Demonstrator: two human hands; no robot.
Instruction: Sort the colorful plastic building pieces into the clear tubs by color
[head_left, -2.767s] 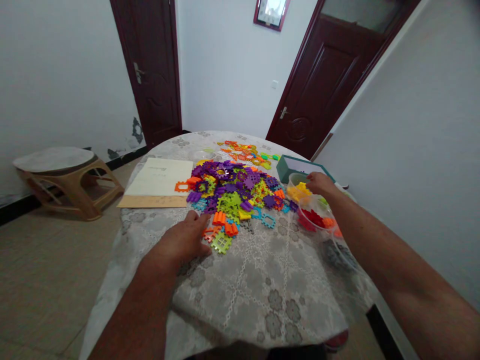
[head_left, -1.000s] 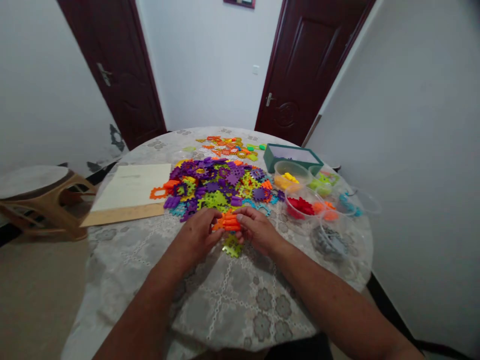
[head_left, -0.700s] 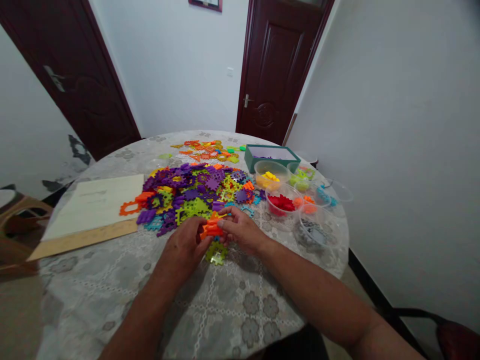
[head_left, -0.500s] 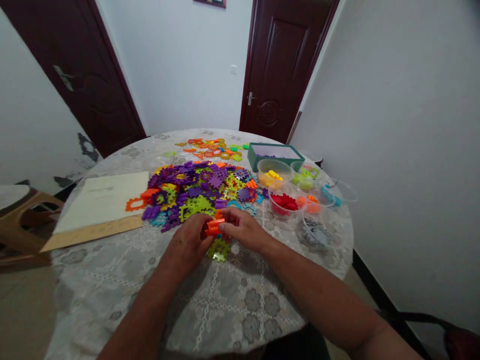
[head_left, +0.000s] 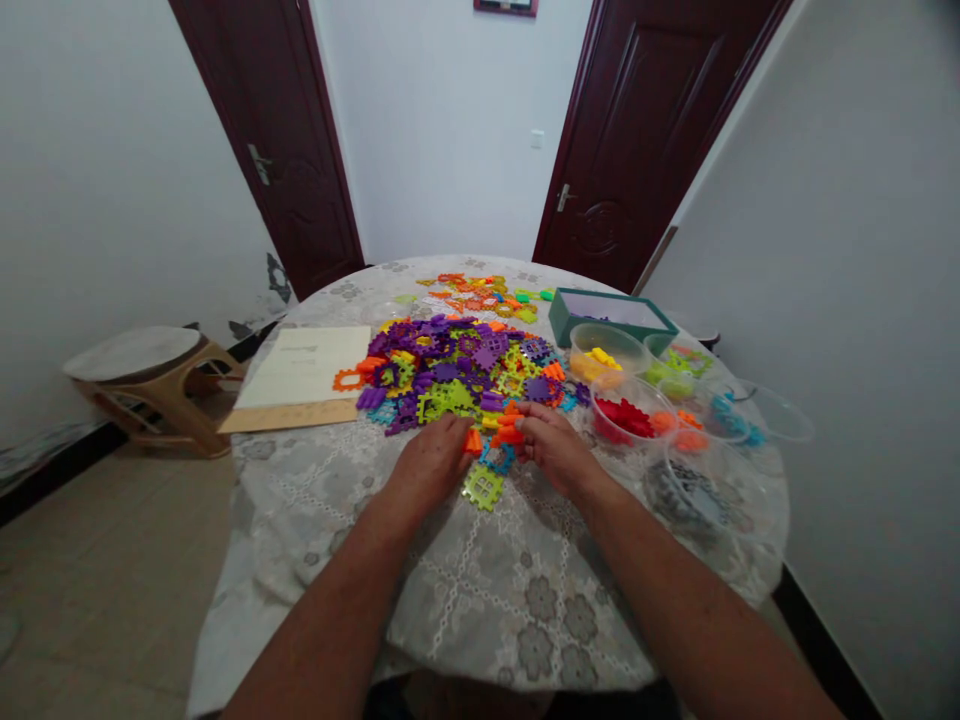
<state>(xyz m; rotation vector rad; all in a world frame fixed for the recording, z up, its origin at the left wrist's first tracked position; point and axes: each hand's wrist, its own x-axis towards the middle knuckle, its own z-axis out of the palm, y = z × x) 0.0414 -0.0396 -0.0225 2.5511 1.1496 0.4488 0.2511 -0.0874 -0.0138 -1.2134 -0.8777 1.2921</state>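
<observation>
At the near edge of a heap of coloured plastic building pieces [head_left: 450,370], my two hands are a little apart. My right hand [head_left: 556,448] is closed, pinching an orange plastic piece [head_left: 510,431] between thumb and fingers. A smaller orange piece [head_left: 473,442] shows at the fingertips of my left hand [head_left: 435,462], which is closed around it. Between the hands lie a blue toothed piece [head_left: 497,458] and a yellow-green square piece [head_left: 482,487] with window-like holes. A yellow piece [head_left: 490,423] sits just behind them.
Clear tubs on the right hold red pieces [head_left: 624,418], yellow pieces [head_left: 602,360], orange pieces [head_left: 691,431] and grey pieces [head_left: 686,490]. Behind them stands a green box [head_left: 611,322]. Paper [head_left: 307,365] lies on the left, more pieces [head_left: 480,293] at the back. A stool [head_left: 154,385] stands left.
My hands have moved apart; the orange pieces, close together before, now show separately, one at each hand. The view has turned left, so the scene sits further right.
</observation>
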